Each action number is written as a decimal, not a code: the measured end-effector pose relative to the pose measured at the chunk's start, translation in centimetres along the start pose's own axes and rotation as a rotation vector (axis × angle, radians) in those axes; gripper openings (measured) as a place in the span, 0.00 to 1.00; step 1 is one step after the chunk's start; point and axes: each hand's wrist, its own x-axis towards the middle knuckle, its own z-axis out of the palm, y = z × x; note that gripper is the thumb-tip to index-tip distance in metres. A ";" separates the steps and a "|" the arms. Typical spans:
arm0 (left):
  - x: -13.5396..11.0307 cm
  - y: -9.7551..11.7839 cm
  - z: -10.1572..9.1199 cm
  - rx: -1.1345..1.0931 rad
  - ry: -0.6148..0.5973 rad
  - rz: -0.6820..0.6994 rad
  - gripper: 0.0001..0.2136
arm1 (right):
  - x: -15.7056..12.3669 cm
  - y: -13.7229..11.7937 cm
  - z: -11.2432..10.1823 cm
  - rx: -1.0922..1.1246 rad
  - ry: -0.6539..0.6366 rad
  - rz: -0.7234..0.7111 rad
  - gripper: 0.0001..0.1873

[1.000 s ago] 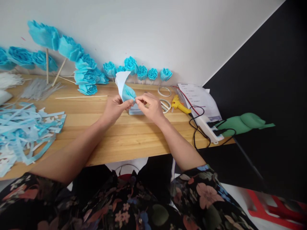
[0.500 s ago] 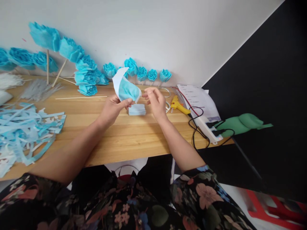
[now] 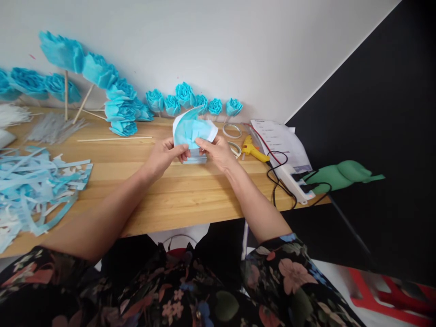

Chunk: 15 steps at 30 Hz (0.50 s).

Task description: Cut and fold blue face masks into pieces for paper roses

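Both hands hold one piece of blue and white paper (image 3: 192,129) a little above the wooden table (image 3: 177,195). My left hand (image 3: 165,155) pinches its lower left edge. My right hand (image 3: 216,152) pinches its lower right edge. The paper is curved, blue side towards me, with white showing at its rim. Right under it lies a small stack of blue paper sheets (image 3: 195,157), partly hidden by my fingers.
Blue paper flowers (image 3: 200,103) on sticks line the wall, larger ones (image 3: 102,72) at the back left. Blue paper offcuts (image 3: 37,181) cover the left. Tape rings (image 3: 232,131), a yellow glue gun (image 3: 254,150), a power strip (image 3: 296,179) with cables and a printed sheet (image 3: 279,136) lie right.
My right hand let go of the paper, then took hold of it again at its right edge. The paper turned from upright and narrow to broad and curved between both hands.
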 end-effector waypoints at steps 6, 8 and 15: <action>0.1 -0.1 0.0 0.000 0.058 -0.018 0.16 | -0.4 -0.3 0.2 -0.029 -0.039 -0.036 0.21; 0.0 0.1 0.1 0.050 0.088 0.010 0.15 | -0.5 -0.5 0.4 -0.049 -0.040 -0.016 0.23; -0.2 0.2 0.4 0.163 0.126 0.042 0.12 | -0.3 0.0 0.4 0.019 0.019 0.000 0.23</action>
